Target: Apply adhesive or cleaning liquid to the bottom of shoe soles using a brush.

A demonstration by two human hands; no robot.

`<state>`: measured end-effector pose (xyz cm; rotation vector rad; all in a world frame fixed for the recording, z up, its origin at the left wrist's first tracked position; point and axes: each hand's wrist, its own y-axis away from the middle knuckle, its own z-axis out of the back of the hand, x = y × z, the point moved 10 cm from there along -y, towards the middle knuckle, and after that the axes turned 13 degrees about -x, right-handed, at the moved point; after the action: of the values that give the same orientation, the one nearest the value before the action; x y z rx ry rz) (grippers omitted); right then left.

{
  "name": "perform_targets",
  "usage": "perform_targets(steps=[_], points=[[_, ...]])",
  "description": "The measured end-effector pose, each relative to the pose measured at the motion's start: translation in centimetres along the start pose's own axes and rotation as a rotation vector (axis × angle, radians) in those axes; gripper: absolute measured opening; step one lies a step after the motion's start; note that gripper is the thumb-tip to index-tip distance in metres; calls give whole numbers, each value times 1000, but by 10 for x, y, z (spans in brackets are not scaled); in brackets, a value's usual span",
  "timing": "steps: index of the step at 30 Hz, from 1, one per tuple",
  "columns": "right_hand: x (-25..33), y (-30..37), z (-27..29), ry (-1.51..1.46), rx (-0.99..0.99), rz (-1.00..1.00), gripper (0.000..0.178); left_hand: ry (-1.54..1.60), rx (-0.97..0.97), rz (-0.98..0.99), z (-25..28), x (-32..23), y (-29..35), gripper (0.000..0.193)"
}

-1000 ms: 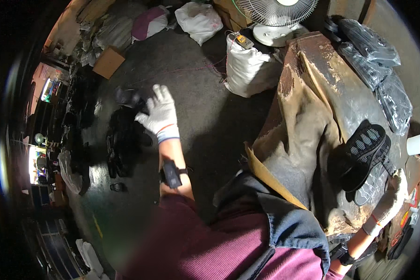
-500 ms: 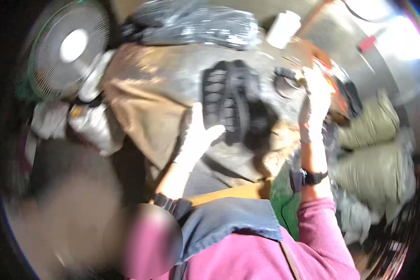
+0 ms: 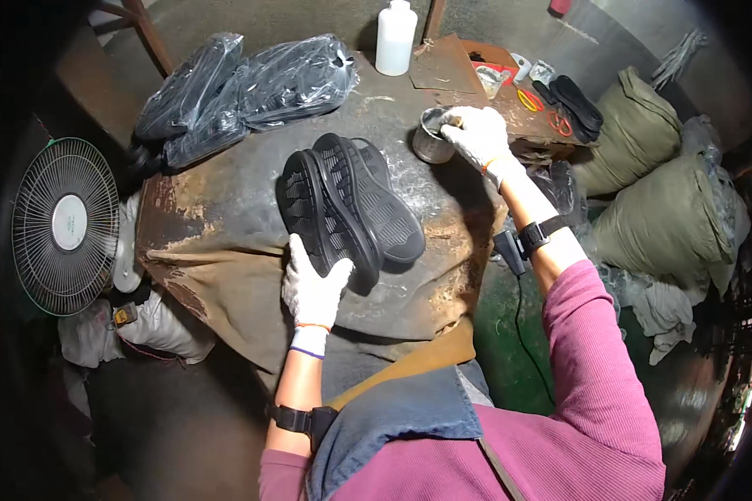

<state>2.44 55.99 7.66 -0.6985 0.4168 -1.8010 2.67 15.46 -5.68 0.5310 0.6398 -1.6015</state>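
Several black shoe soles [image 3: 342, 200] lie close together on the worn worktable [image 3: 251, 192], some tilted on edge, one flatter at the right. My left hand [image 3: 313, 288], in a white glove, grips the near end of the leftmost soles, thumb on one side and fingers on the other. Beyond and to the right stands a small metal cup [image 3: 432, 146] with a dirty rim. My right hand [image 3: 479, 135], also gloved, is at the cup's right rim with its fingers pinched together. A small brownish bit shows at the fingertips, but what they hold is unclear.
Plastic-wrapped dark bundles [image 3: 284, 83] and a white bottle [image 3: 396, 37] stand at the back. Scissors with orange handles [image 3: 529, 100] lie back right beside dark fabric [image 3: 575, 107]. Green sacks [image 3: 660, 217] are at the right, a fan [image 3: 68, 221] at the left. A cable [image 3: 520, 326] hangs near my right arm.
The view has shifted and become sharper. My right hand has come closer to the cup, its fingers now at the rim. My left hand stays at the near end of the soles.
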Motion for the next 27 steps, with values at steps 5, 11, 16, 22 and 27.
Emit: perform_targets(steps=[5,11,16,22,27], points=[[-15,2,-54,17,137,81,30,538,41,23,-2,28,-10,102],[13,-6,-54,-136,30,183,26,1546,327,474,27,85,-21,72],[-80,0,13,-500,-454,-227,19,1978,705,323,77,-13,-16,87],[81,3,23,-1142,-323,-180,27,2037,806,468,73,-67,1,91],[141,24,-3,-1163,-271,-269,20,2048,1056,612,40,-88,34,91]])
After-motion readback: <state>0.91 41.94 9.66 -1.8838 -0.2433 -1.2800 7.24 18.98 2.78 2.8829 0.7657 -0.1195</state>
